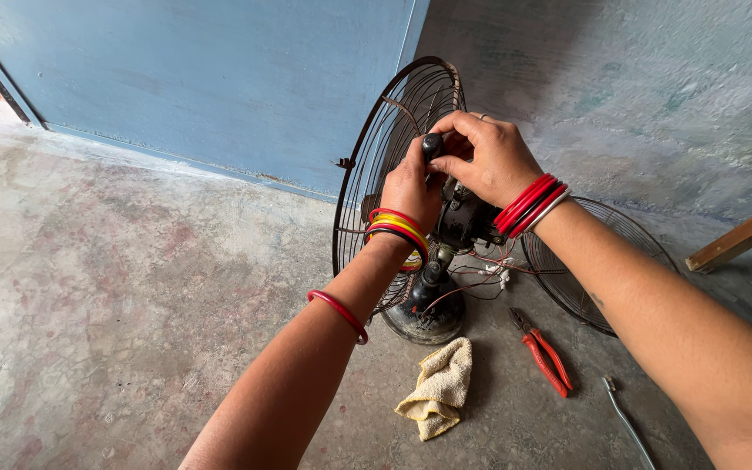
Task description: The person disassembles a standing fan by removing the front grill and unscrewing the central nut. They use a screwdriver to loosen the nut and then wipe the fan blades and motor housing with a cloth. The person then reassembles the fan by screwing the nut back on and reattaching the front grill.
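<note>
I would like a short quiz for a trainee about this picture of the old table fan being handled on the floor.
1. True or false: both hands touch the dark motor housing of the table fan.
2. Which tool lies right of the crumpled yellow cloth? A) hammer B) red-handled pliers C) saw
3. Fill in: the detached round wire grille lies on the ____.

Key:
1. True: left hand and right hand grip its top.
2. B
3. Concrete floor
</note>
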